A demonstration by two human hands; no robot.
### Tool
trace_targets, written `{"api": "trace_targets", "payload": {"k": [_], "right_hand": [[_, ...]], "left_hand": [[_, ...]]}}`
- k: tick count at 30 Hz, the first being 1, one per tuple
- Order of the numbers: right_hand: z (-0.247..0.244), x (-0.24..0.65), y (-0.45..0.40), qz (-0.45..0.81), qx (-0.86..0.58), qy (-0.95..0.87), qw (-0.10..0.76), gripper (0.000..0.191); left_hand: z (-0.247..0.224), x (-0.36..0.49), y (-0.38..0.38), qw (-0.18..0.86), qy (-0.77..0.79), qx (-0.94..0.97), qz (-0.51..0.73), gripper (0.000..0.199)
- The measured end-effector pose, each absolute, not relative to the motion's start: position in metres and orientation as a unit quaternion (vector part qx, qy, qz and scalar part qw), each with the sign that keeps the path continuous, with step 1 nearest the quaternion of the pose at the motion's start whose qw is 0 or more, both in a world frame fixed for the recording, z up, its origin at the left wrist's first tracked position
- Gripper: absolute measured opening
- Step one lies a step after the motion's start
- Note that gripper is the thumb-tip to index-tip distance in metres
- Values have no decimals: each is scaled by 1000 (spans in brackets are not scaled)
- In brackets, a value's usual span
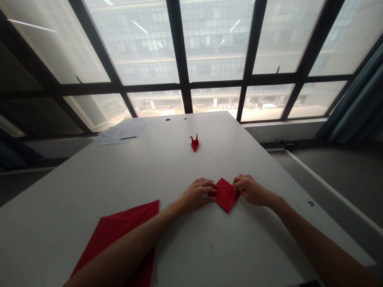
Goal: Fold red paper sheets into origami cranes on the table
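Has a folded red paper [226, 197] flat on the white tabletop [161, 167], between left hand [196, 196] and right hand [250, 190]; lies to the right of the left fingertips and to the left of the right ones, touching both; seems about equally near to either hand; points one corner toward the windows [215, 44] and the opposite corner back toward the body, with this fore-and-aft diagonal slightly askew; cannot tell the longer diagonal for certain, with the side corners under fingers; rests the left fingers, loosely bent, over the left edge; curls the right fingers down onto the right corner; cannot tell pinching from mere pressing on either side; passes the left forearm [149, 231] over a larger red paper sheet [115, 229]; shows a red origami crane [194, 143] beyond the hands, a little left of the folded paper, with loose white sheets [128, 128] toward the far left
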State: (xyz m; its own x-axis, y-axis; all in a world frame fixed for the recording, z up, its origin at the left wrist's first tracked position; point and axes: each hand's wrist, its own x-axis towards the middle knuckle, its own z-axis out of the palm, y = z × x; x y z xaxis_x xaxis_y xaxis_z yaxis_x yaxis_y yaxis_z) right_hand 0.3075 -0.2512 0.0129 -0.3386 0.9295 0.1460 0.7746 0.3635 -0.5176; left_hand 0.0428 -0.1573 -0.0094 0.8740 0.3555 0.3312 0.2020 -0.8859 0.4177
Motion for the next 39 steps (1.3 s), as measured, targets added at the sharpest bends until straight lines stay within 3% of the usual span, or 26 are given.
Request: {"api": "trace_targets", "payload": {"k": [7,13,23,29,39], "right_hand": [[25,304,-257,182,-523,-810,191,4],[23,307,-253,200,-520,-809,185,22],[17,310,-251,221,-506,-808,206,20],[16,311,-250,232,-502,-804,220,9],[24,307,-253,241,-491,-802,241,11]], "left_hand": [[-9,43,-157,196,146,945,217,28],[-9,42,-157,196,149,945,213,30],[-9,43,-156,199,151,944,215,26],[-10,43,-156,185,143,947,222,24],[-7,41,-161,155,160,951,216,17]]}}
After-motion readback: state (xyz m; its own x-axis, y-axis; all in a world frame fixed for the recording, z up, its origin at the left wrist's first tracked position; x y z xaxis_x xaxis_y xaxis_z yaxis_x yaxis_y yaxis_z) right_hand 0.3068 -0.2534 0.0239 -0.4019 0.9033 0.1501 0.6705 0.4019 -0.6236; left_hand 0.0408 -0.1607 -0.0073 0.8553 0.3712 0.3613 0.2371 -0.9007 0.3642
